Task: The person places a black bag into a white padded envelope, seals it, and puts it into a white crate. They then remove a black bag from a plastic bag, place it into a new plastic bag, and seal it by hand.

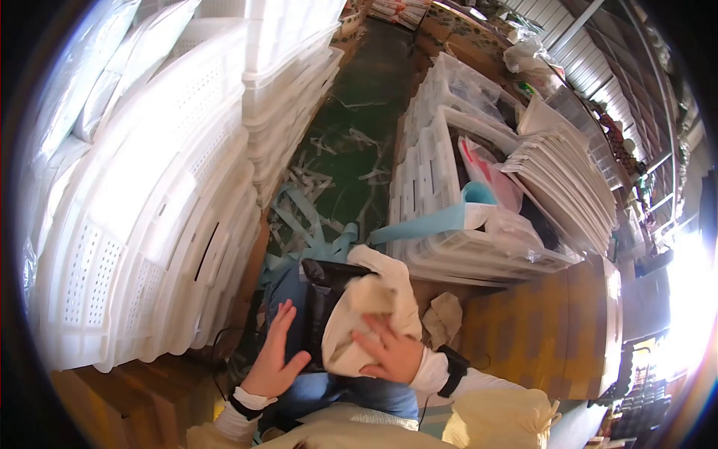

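A cream cloth pouch [374, 303] lies on my lap over a black plastic bag [321, 288]. My right hand [390, 352] presses flat on the lower part of the cream pouch, fingers spread. My left hand [278, 353] rests open against the left edge of the black bag, fingers pointing up. Both wrists wear dark bands over white sleeves. My jeans [351, 391] show beneath the hands.
Tall stacks of white perforated plastic crates [157, 194] rise on the left. More white crates [441, 172] with pink and clear bags and a stack of flat white sheets [568, 187] stand on the right. Paper strips litter the green floor [351, 150]. A wooden tabletop [538, 329] is at right.
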Tool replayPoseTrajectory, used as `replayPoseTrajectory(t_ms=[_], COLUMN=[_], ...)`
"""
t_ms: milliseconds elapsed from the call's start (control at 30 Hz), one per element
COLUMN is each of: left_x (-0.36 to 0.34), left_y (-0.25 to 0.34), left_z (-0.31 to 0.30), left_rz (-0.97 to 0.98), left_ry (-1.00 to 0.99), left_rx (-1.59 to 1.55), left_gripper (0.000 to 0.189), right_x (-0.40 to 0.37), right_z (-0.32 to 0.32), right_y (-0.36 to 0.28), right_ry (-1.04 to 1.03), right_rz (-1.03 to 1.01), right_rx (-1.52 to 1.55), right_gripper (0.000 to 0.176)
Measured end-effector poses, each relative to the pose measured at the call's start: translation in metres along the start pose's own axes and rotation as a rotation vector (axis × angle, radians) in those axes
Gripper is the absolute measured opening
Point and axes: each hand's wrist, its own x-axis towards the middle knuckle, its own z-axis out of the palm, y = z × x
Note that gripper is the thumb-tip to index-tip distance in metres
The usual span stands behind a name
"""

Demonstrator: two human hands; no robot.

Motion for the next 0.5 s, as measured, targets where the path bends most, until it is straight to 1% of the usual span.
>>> replayPoseTrajectory(t_ms=[33,100,133,233,267,367,400,500], left_x=[0.003,0.009,0.013,0.021,0.025,0.041,0.049,0.076], left_y=[0.001,0.008,0.011,0.020,0.023,0.038,0.046,0.090], left_z=[0.009,0.028,0.035,0.036,0.036,0.032,0.032,0.032], left_rz=[0.041,0.089,0.122,0.105,0.107,0.067,0.067,0.127], left_ry=[0.006,-0.022,-0.031,-0.102,-0.124,-0.252,-0.232,-0.217], left_rx=[0.040,0.275,0.391,0.685,0.724,0.792,0.777,0.939], left_gripper=[0.079,0.089,0.095,0.106,0.102,0.105,0.095,0.088], right_x=[0.007,0.019,0.032,0.034,0.035,0.014,0.003,-0.031], right_z=[-0.011,-0.015,-0.012,0.012,0.016,0.039,0.043,0.040], right_y=[0.011,0.043,0.055,0.092,0.099,0.131,0.143,0.174], right_ry=[0.119,0.218,0.430,0.389,0.495,0.520,0.575,0.417], right_rz=[0.027,0.118,0.135,0.506,0.501,0.600,0.578,0.851], right_rx=[0.041,0.003,0.153,0.649,0.541,0.493,0.329,-0.229], right_gripper=[0.066,0.067,0.052,0.035,0.031,0.034,0.033,0.030])
